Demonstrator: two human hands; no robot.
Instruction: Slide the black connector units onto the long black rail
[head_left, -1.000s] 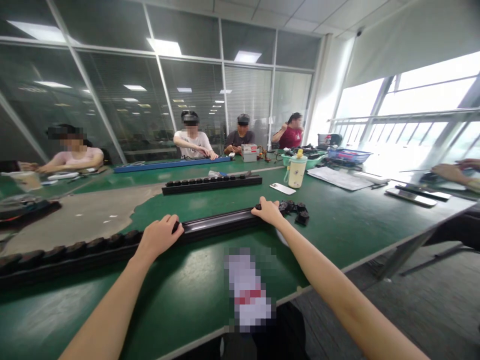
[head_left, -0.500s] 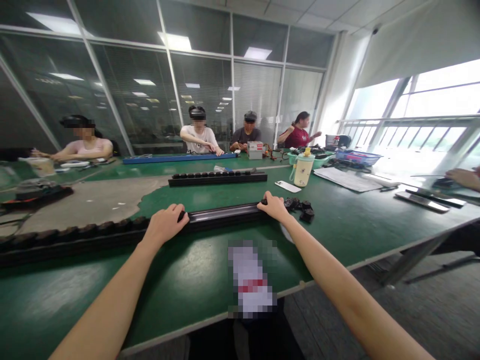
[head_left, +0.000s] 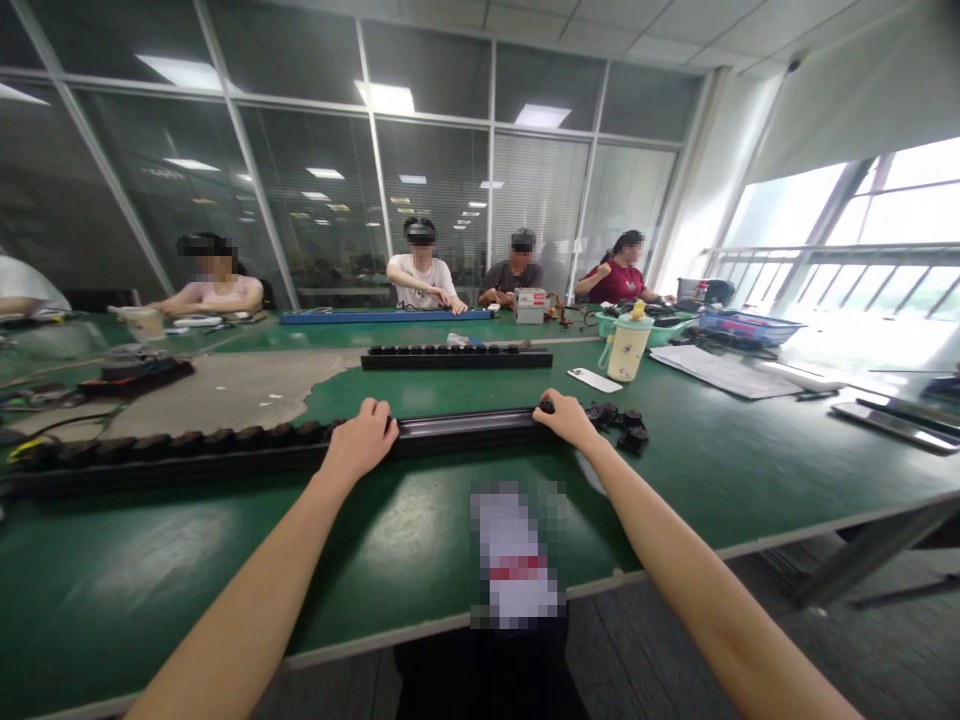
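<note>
A long black rail [head_left: 469,428] lies across the table in front of me, its right stretch bare and shiny. Black knob-like blocks [head_left: 217,441] stand in a row along its left part. My left hand [head_left: 364,438] is closed over the rail at the right end of that row, with a dark block partly showing at its fingertips. At the rail's right end my right hand [head_left: 568,418] pinches a small black block [head_left: 546,406]. Just beyond that hand, several loose black blocks [head_left: 628,428] sit on the table.
A second black rail with blocks [head_left: 457,360] lies farther back. Behind my right hand are a white phone [head_left: 595,380] and a cream cup [head_left: 628,347]. Papers [head_left: 709,370] lie to the right. People sit across the green table [head_left: 420,540], one beside a long blue bar [head_left: 382,317].
The view has turned a little to the left, so everything sits farther right in it. Both hands keep about the same places on the rail.
</note>
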